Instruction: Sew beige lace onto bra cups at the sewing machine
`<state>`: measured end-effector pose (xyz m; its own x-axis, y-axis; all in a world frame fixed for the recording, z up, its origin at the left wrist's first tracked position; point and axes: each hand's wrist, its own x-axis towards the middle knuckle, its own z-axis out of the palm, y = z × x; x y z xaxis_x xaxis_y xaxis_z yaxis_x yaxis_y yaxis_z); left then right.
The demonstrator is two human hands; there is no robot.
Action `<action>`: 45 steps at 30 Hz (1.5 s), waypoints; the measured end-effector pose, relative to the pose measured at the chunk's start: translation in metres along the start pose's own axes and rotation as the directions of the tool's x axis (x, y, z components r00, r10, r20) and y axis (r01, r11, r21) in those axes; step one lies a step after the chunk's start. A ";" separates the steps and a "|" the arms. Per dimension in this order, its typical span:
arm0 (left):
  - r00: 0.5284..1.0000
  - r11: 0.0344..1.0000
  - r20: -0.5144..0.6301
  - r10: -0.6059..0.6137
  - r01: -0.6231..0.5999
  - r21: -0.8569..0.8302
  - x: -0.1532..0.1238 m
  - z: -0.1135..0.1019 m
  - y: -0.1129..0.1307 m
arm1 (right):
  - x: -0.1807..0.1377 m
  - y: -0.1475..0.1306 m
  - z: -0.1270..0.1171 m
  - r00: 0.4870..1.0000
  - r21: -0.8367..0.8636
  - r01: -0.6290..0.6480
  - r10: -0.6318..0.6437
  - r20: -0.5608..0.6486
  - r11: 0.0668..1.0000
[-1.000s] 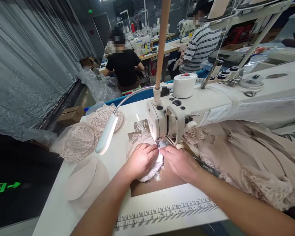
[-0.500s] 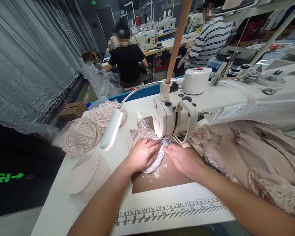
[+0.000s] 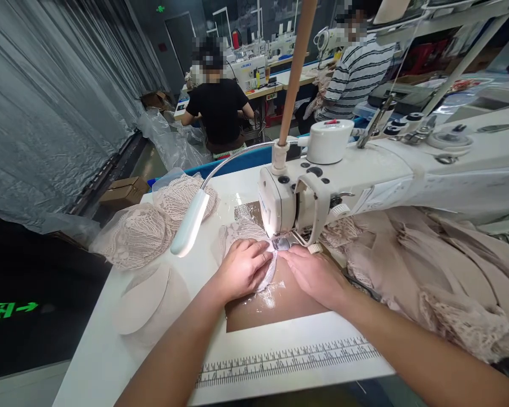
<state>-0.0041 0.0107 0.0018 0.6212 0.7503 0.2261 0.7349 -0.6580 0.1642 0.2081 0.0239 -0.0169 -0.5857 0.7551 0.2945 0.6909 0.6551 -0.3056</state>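
A beige lace bra cup (image 3: 242,229) lies under the needle end of a white sewing machine (image 3: 268,195). My left hand (image 3: 242,265) rests over its near part, with fingers bent and held together on the lace. Thumb and fingers of my right hand (image 3: 316,272) close on the cup's right edge, just beside the presser foot (image 3: 281,243). Both sets of fingertips are close to the needle, and the edge between them is partly hidden. Beneath the cup is a shiny brown sheet (image 3: 288,308) on the white table (image 3: 220,189).
Two lace cups (image 3: 138,234) and smooth round cup pieces (image 3: 142,299) lie on the left. A lamp (image 3: 190,223) on a bent neck hangs nearby. Beige lace fabric (image 3: 407,254) is heaped at right. A printed ruler (image 3: 280,364) runs along the front edge. Two people sit beyond.
The lace cup has turned and shifted a little under the needle, with less of its near edge showing. Both hands stay on it. The whole view has shifted slightly.
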 end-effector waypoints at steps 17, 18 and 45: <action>0.988 0.989 0.057 0.143 -0.145 0.029 0.000 -0.007 0.002 | -0.005 -0.004 0.000 0.994 -0.147 0.086 -0.075 0.080 0.985; 0.988 0.989 0.052 0.144 -0.146 0.030 -0.001 -0.007 0.001 | -0.005 -0.004 -0.001 0.993 -0.162 0.089 -0.074 0.094 0.983; 0.993 0.994 0.039 0.113 -0.112 -0.014 0.001 -0.003 0.002 | -0.007 -0.009 -0.005 0.988 -0.095 0.102 -0.090 0.124 0.990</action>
<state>-0.0025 0.0101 0.0053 0.7103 0.6733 0.2051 0.6568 -0.7388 0.1509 0.2078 0.0128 -0.0120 -0.6937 0.6900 0.2064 0.6644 0.7238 -0.1862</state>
